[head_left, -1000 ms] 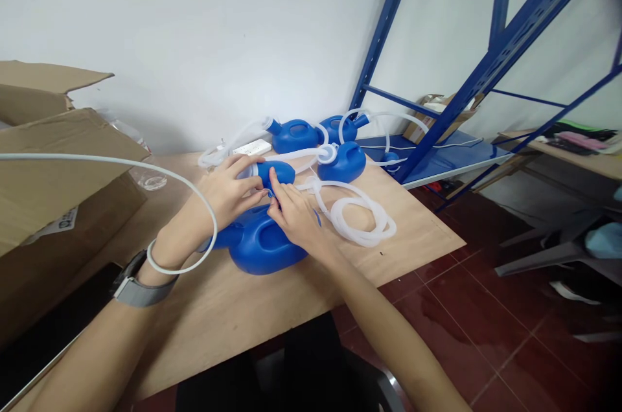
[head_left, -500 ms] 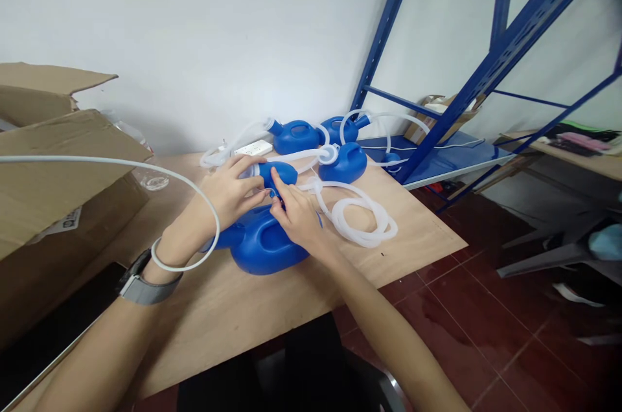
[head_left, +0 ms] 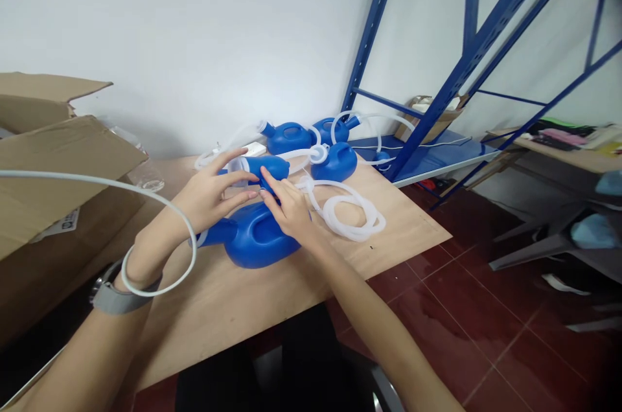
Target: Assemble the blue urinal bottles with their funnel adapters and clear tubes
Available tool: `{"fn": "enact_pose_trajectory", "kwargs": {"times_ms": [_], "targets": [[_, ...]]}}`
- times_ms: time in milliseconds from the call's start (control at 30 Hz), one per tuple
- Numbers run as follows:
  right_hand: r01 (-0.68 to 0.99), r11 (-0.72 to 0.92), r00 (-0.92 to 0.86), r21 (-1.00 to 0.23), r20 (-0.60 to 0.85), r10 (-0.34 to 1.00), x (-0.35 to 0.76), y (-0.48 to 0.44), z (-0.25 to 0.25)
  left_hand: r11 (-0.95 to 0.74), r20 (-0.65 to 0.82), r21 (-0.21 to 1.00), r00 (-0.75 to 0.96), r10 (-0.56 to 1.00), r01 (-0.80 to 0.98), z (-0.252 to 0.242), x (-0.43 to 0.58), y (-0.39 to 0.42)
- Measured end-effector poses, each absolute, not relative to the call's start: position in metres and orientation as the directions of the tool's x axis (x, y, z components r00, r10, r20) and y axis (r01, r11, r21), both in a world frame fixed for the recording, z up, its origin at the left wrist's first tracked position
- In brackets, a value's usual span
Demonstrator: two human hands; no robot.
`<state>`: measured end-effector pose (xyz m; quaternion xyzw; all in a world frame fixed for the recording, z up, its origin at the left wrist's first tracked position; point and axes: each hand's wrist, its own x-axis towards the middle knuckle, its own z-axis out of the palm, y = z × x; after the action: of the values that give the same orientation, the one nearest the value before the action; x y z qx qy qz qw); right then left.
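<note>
A blue urinal adapter (head_left: 269, 166) with a clear collar is held in the air between my hands, above and behind a large blue urinal bottle (head_left: 260, 245). My right hand (head_left: 291, 208) grips the adapter's near side, index finger along its body and thumb below. My left hand (head_left: 214, 188) is around the collar end, its index finger raised and its thumb and other fingertips close on the adapter's lower part. The exact contact there is partly hidden. The large bottle lies on its side on the wooden table (head_left: 233, 328), handle opening facing up.
More blue urinal bottles (head_left: 335, 162) with hoses stand at the back. A coiled clear hose (head_left: 357, 230) lies right of my hands. An open cardboard box (head_left: 63, 172) stands left, a blue metal shelf (head_left: 427, 114) right. A white cable (head_left: 160, 195) loops past my left wrist.
My left hand has drawn back a little to the left, its fingers more spread. The adapter has turned slightly, so its clear collar shows more. The view has shifted right.
</note>
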<state>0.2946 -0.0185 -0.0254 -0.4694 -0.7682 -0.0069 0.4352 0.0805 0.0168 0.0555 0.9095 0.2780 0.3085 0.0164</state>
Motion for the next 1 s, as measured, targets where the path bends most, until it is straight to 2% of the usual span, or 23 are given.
{"fn": "enact_pose_trajectory", "kwargs": {"times_ms": [167, 300, 367, 500, 633, 733, 833, 933, 1000], "targets": [[0.704, 0.564, -0.196, -0.432, 0.645, 0.739, 0.292, -0.022, -0.017, -0.805, 0.533, 0.315, 0.609, 0.588, 0.502, 0.054, 0.073, 0.015], [0.662, 0.558, -0.115, -0.5, 0.667, 0.736, 0.298, -0.042, -0.015, -0.723, 0.502, 0.503, 0.52, 0.691, 0.474, 0.047, 0.059, 0.011], [0.692, 0.555, -0.171, -0.461, 0.643, 0.747, 0.307, -0.052, -0.019, -0.651, 0.483, 0.592, 0.437, 0.759, 0.476, 0.039, 0.047, 0.01], [0.768, 0.549, -0.355, -0.33, 0.494, 0.794, 0.329, -0.059, -0.039, -0.532, 0.484, 0.676, 0.236, 0.842, 0.51, 0.015, 0.014, 0.018], [0.787, 0.524, -0.316, -0.327, 0.515, 0.797, 0.337, -0.052, -0.058, -0.426, 0.435, 0.806, 0.076, 0.897, 0.411, -0.008, -0.015, 0.029], [0.782, 0.516, -0.297, -0.351, 0.518, 0.803, 0.335, -0.046, -0.061, -0.371, 0.375, 0.828, 0.077, 0.924, 0.42, -0.016, -0.026, 0.032], [0.746, 0.486, -0.215, -0.456, 0.526, 0.823, 0.34, -0.038, -0.057, -0.308, 0.274, 0.86, 0.141, 0.951, 0.407, -0.016, -0.027, 0.032], [0.772, 0.307, 0.023, -0.557, 0.506, 0.862, 0.357, -0.024, -0.051, -0.327, 0.276, 0.793, 0.175, 0.945, 0.514, -0.014, -0.024, 0.032], [0.869, 0.1, 0.124, -0.485, 0.409, 0.904, 0.373, -0.012, -0.049, -0.355, 0.303, 0.717, 0.191, 0.934, 0.599, -0.014, -0.024, 0.034]]}}
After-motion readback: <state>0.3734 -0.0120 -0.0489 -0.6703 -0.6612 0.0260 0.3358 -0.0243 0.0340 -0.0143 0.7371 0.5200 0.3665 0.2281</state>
